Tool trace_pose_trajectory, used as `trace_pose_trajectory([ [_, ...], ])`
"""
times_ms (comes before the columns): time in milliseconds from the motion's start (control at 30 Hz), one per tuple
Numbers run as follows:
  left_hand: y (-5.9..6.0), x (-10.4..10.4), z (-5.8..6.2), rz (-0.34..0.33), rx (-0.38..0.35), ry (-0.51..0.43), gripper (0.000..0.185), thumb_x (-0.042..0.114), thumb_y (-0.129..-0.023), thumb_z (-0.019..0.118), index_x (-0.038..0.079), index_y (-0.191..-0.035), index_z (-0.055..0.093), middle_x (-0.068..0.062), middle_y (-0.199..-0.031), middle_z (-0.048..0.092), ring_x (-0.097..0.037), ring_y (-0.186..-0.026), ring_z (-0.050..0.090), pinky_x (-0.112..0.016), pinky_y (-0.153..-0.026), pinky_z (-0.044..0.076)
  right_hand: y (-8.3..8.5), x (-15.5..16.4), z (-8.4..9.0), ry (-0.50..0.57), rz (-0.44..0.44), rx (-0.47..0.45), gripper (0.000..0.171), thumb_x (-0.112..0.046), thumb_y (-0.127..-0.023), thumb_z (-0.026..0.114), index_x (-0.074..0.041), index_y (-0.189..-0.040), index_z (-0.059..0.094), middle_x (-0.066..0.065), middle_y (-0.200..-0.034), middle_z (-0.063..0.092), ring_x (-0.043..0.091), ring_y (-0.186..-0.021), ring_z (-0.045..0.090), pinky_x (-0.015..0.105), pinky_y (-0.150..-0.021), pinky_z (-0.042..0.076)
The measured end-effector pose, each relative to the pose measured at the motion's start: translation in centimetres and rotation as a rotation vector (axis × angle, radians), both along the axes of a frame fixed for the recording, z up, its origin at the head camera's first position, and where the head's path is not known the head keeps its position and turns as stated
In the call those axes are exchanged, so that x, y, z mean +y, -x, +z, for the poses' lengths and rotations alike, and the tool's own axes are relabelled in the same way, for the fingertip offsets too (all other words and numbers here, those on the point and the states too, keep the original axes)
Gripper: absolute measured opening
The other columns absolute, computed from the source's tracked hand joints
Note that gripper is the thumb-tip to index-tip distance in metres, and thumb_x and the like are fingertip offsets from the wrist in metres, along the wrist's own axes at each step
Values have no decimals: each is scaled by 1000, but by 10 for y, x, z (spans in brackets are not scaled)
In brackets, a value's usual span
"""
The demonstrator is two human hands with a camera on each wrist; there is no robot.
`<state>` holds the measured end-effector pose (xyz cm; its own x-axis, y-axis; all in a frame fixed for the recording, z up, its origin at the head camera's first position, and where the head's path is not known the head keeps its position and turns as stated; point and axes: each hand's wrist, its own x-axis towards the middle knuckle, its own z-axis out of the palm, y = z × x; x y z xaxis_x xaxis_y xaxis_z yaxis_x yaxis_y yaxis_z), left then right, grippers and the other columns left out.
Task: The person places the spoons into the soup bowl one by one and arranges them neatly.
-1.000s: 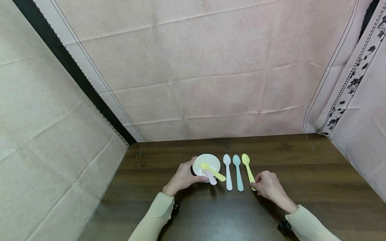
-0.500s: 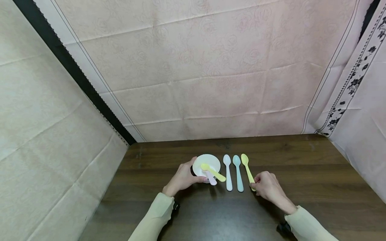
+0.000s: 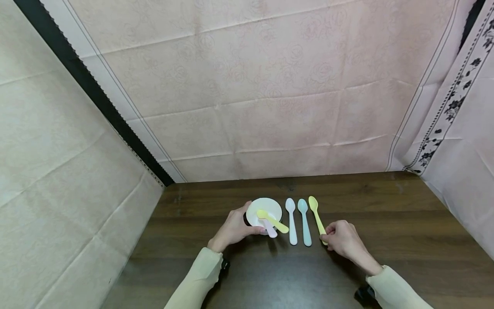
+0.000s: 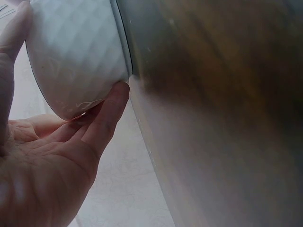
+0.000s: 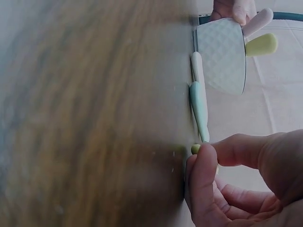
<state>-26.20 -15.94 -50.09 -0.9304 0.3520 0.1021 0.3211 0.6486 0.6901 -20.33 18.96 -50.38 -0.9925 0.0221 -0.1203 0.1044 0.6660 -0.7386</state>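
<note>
A white bowl [image 3: 255,211] with a quilted outer wall [image 4: 75,56] stands on the table. My left hand [image 3: 236,225] holds it from the left, thumb on the near side and fingers around the far side. Inside lean a yellow spoon [image 3: 275,222] and a pale pink spoon [image 3: 270,229], handles over the rim. To the right lie a whitish spoon [image 3: 292,223], a light blue spoon [image 3: 305,223] and another yellow spoon [image 3: 317,216], side by side. My right hand [image 3: 342,238] pinches that yellow spoon by its handle end; the right wrist view shows only the tip [image 5: 195,149].
The brown wooden table [image 3: 270,274] ends at the back against a pale patterned cloth [image 3: 270,107]. Cloth walls rise at the left [image 3: 77,193] and right [image 3: 463,180] too. A dark strip [image 3: 100,98] runs down the left corner.
The yellow spoon in my right hand has shifted very slightly left at its bowl end. My left hand and the white bowl stay in place.
</note>
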Motion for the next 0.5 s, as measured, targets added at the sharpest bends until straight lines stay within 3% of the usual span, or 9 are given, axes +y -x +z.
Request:
trace_pose_trajectory([
  [500, 0, 0, 0, 6, -3, 8, 104, 46, -83, 96, 3, -163, 47, -14, -148, 69, -25, -129, 68, -46, -109, 55, -2, 4, 4, 33, -10, -21, 10, -8, -93, 80, 2, -93, 77, 0, -74, 76, 12, -59, 72, 28, -55, 49],
])
